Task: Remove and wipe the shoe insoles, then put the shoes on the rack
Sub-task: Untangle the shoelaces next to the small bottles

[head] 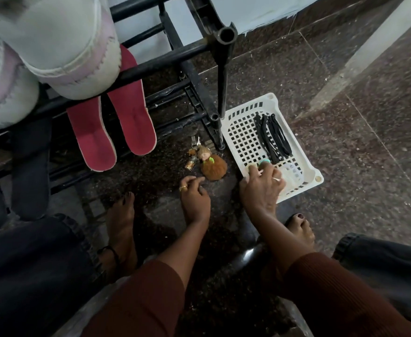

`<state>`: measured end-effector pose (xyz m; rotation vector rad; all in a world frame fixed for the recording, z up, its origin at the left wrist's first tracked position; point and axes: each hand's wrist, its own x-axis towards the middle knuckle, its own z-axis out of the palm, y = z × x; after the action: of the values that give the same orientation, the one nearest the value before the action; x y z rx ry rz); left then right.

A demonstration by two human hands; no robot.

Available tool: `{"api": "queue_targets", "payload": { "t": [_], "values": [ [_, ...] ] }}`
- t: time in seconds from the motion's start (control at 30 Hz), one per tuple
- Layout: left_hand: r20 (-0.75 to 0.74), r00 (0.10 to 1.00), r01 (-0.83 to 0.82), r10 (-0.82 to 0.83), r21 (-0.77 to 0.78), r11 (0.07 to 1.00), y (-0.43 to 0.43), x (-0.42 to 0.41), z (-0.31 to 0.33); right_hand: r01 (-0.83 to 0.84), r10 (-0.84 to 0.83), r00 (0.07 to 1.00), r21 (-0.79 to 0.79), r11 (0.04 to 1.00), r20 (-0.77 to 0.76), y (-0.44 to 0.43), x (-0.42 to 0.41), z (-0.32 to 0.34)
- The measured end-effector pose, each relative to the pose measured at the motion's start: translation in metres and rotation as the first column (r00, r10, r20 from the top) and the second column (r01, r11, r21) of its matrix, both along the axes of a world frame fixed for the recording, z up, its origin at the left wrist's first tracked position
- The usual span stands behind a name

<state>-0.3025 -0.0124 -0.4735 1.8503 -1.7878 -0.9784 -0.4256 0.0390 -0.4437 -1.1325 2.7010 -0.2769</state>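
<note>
Reaching into the white basket, the right hand rests there.

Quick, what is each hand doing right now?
Left hand: fingers loosely curled, holding nothing, beside the keyring.
Right hand: reaching into the white basket; grip unclear.

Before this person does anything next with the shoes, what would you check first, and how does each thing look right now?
1. Red pair on the rack: ok, both lie on a lower tier, soles up.
2. White-and-pink shoes on the upper tier: ok, resting on the bars.
3. Insoles wiped: cannot tell, no insole or cloth shows.
4. Right hand free: cannot tell, its fingers reach into the white basket at small greenish things.
5. Left hand free: ok, it holds nothing, fingers loosely curled near the keychain.
6. Floor by the rack: not ok, keychain lies there.
</note>
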Motion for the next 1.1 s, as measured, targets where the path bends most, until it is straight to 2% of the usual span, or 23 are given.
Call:
{"api": "queue_targets", "payload": {
  "t": [0.07,0.13,0.27,0.4,0.53,0.67,0.83,0.9,1.0,1.1],
  "values": [
    [0.019,1.0,-0.011,0.011,0.001,1.0,-0.018,0.002,0.0,-0.18,0.178,0.984,-0.086,0.98,-0.027,-0.009,0.008,-0.002],
    [0.073,0.997,-0.004,0.002,0.035,0.999,-0.039,0.002,-0.003,-0.325,0.334,0.942,-0.131,0.936,0.046,-0.021,0.015,-0.007],
    [0.209,0.972,0.075,-0.103,0.138,0.988,-0.08,-0.002,-0.015,-0.417,0.427,0.889,-0.092,0.904,0.166,-0.061,0.025,-0.017],
    [0.252,0.929,0.245,-0.273,0.137,0.96,-0.105,-0.012,-0.023,-0.354,0.362,0.883,-0.082,0.931,0.297,-0.106,0.033,-0.024],
    [0.263,0.929,0.213,-0.261,0.198,0.957,-0.119,-0.02,-0.032,-0.344,0.299,0.894,0.085,0.935,0.333,-0.136,0.029,-0.037],
    [0.311,0.903,0.261,-0.298,0.154,0.953,-0.116,-0.016,-0.039,-0.358,0.278,0.873,0.14,0.923,0.401,-0.141,0.029,-0.05],
    [0.26,0.924,0.267,-0.28,0.085,0.96,-0.099,-0.01,-0.043,-0.307,0.244,0.856,0.069,0.949,0.456,-0.126,0.034,-0.056],
    [0.209,0.947,0.222,-0.242,0.113,0.968,-0.089,-0.004,-0.045,-0.254,0.234,0.835,-0.027,0.967,0.499,-0.116,0.034,-0.056],
    [0.26,0.924,0.284,-0.28,0.025,0.959,-0.075,0.006,-0.044,-0.192,0.229,0.81,-0.125,0.973,0.539,-0.098,0.037,-0.046],
    [0.153,0.968,0.207,-0.201,-0.027,0.978,-0.06,0.008,-0.033,-0.063,0.176,0.771,-0.203,0.977,0.611,-0.076,0.037,-0.031]
  ]
}}
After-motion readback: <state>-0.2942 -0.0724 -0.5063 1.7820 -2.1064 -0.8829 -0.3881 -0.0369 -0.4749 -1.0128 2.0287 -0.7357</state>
